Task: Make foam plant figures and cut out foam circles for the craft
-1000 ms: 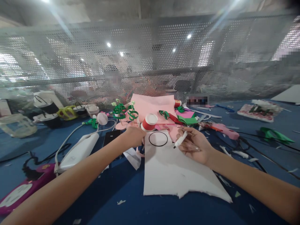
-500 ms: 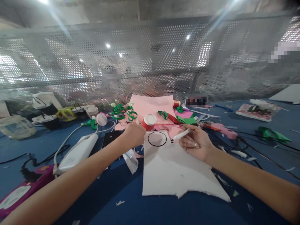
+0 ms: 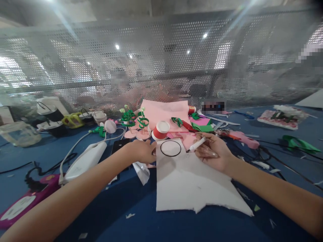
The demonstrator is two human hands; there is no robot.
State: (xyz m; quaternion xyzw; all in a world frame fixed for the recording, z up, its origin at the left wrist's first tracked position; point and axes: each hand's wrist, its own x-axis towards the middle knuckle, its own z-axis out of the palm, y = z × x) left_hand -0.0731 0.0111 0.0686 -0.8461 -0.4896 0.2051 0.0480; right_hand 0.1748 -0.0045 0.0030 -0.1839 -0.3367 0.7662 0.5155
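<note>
A white foam board [image 3: 186,178] with a ragged lower edge lies in front of me, a black circle [image 3: 171,148] drawn near its top. My left hand [image 3: 144,151] is closed at the board's upper left edge, fingers curled against it; the fingertips are partly hidden. Between the fingers of my right hand [image 3: 214,151] is a white marker [image 3: 198,144], its dark tip pointing down and left, close to the board's top edge. A red paper cup with a white base [image 3: 160,130] sits just beyond the circle.
Green spiral paper plants on pink discs [image 3: 143,134] stand behind my left hand. Pink sheet [image 3: 165,112] and paper scraps lie beyond. At left are a white power bank [image 3: 85,162] and purple power strip [image 3: 32,196]; at right, a pink glue gun [image 3: 243,139] with its cord.
My left hand has drawn back slightly from beside the cup to the board's edge, uncovering the pink discs. The right hand keeps the marker; the whole view has shifted a little.
</note>
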